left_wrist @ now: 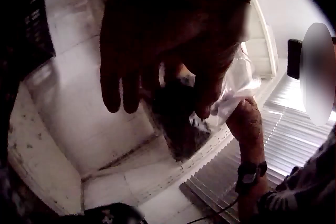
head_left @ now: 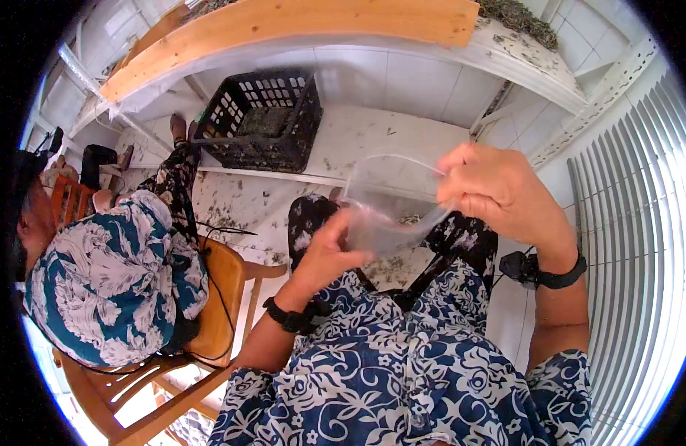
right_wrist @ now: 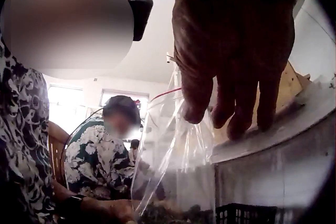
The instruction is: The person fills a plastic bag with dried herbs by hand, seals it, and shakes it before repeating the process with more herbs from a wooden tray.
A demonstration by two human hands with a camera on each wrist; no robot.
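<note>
A bag [head_left: 387,215] sits between both hands, crate [head_left: 261,119] on the shelf [head_left: 373,134] behind.

Small herb-sorting workroom: white tiled bench [head_left: 373,134] strewn with dried leaves [head_left: 521,18], black plastic crate [head_left: 261,119], wooden chair [head_left: 224,297], louvred shutter [head_left: 633,245]

Black crate [head_left: 259,123] on shelf [head_left: 373,134], wooden chair [head_left: 224,297] nearby.
</note>
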